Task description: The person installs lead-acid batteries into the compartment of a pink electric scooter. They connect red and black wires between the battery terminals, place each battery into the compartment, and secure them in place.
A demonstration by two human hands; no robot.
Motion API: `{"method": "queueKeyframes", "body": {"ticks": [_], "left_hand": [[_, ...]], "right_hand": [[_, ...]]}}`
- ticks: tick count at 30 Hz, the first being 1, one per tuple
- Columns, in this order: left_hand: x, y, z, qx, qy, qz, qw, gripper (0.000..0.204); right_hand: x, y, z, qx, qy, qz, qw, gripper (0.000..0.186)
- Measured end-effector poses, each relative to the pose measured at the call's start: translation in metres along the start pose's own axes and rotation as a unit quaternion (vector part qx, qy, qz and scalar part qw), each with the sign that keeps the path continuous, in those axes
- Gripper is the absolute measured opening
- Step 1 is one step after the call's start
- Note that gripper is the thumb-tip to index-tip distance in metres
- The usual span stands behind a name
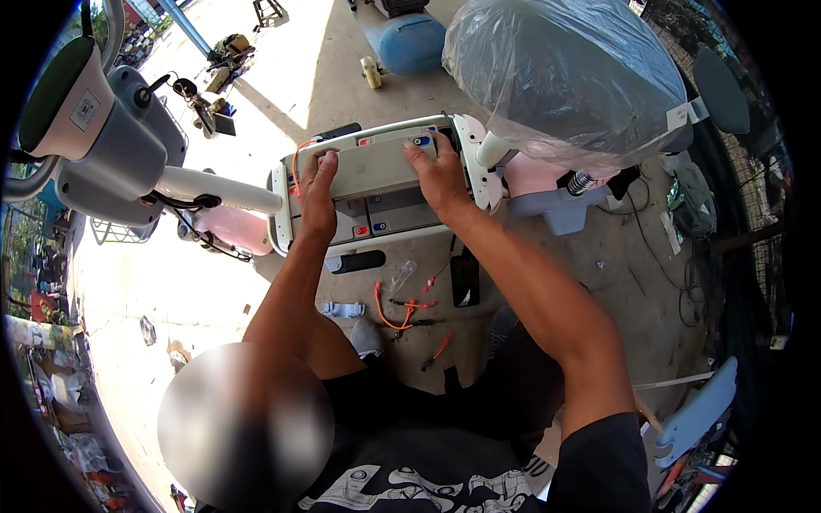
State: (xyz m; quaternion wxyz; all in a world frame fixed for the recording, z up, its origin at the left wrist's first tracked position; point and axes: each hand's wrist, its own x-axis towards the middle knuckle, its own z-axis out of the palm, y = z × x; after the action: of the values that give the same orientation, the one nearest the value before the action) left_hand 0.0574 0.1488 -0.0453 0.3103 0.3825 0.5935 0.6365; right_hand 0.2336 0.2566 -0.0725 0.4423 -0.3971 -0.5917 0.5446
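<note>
Both my hands grip a grey, brick-shaped battery (372, 167) over the open compartment (275, 192) in the middle of a scooter. My left hand (318, 192) closes on its left end. My right hand (440, 175) wraps its right end, thumb on top near a blue terminal. Below it, toward me, more grey batteries (402, 215) with red and blue terminals sit in the compartment. An orange cable (297, 162) runs along the compartment's left side. The held battery's underside is hidden, so I cannot tell whether it rests on anything.
Orange cables (395, 323), a black phone (464, 280) and a light-blue bracket (344, 309) lie on the concrete near my feet. The handlebar column (222, 186) stands left. A plastic-wrapped seat (564, 77) overhangs the right. A blue tank (410, 44) is beyond.
</note>
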Motion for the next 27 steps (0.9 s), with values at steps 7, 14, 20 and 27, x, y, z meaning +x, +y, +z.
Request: {"method": "queueKeyframes", "body": {"ticks": [7,14,20,27], "left_hand": [[-0.025,0.006,0.008,-0.064,0.032,-0.008,0.997,0.032],[-0.012,-0.001,0.011,-0.138,0.034,-0.042,0.989,0.030],[0.004,0.003,0.022,-0.177,0.021,-0.078,0.981,0.029],[0.034,-0.006,0.040,-0.197,0.009,-0.034,0.980,0.026]], "right_hand": [[-0.028,0.002,-0.010,0.037,0.010,0.000,0.999,0.051],[-0.021,-0.007,-0.011,0.063,0.013,0.014,0.998,0.042],[-0.001,-0.021,-0.015,0.078,0.043,0.044,0.995,0.036],[0.028,-0.013,-0.025,0.088,0.064,0.025,0.994,0.031]]}}
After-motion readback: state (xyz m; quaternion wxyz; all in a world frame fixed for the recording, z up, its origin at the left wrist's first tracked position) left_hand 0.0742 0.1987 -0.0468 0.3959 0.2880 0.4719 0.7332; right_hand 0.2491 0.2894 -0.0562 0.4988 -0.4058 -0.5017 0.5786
